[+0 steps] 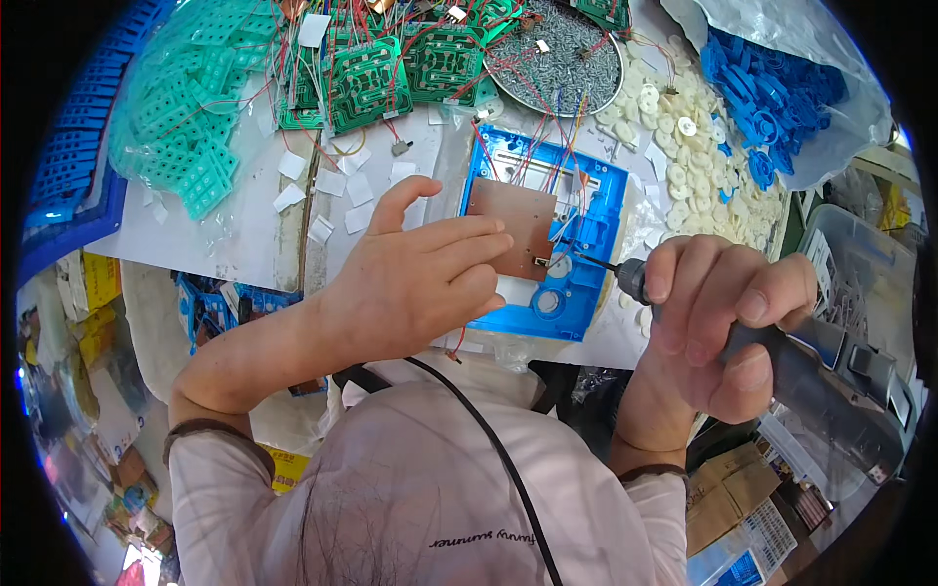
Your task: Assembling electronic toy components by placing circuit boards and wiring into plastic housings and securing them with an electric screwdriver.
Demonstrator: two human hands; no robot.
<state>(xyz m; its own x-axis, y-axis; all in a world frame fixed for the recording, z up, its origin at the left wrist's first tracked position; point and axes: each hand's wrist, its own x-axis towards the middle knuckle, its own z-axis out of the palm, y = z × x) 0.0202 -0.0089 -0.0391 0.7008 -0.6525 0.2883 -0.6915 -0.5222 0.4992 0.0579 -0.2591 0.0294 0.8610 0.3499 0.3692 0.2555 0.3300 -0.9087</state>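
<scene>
A blue plastic housing (604,210) lies open before me, with thin red, blue and yellow wires inside. A brown circuit board (518,217) sits in it, plain face up. My left hand (420,273) stretches over the left side of the board, fingers extended and apart; the fingertips are at its surface, and whether they press on it I cannot tell. My right hand (708,317) is closed round a dark grey electric screwdriver (826,405). Its thin bit points left, with the tip just right of the board, over the housing.
Green circuit boards (366,86) with wires pile up at the back, beside a round tray of screws (557,59). Cream plastic discs (689,176) and blue plastic parts (767,98) lie right. Teal moulded pieces (200,117) and white paper squares (330,183) lie left.
</scene>
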